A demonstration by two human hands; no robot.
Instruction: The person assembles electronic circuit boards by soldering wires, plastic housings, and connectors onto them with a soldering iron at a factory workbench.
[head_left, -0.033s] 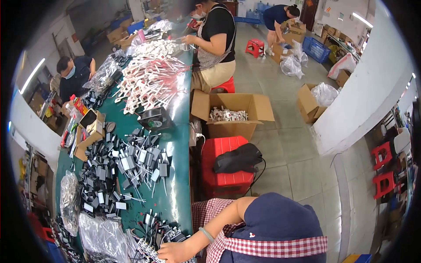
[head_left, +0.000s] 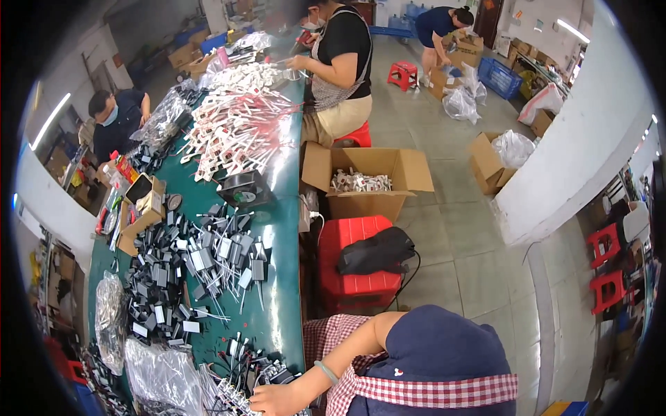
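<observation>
Green worktable (head_left: 277, 208) holds black adapters (head_left: 260, 374) beside a co-worker's hand (head_left: 274, 400), its fingers' grip hidden.

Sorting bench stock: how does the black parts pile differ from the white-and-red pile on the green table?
The black parts are small blocks with thin pale leads; the white-and-red pieces are long flat strips. The black parts lie mid-table; the white-and-red pieces lie at the far end, by a standing person. Both are loose heaps on the green table.
</observation>
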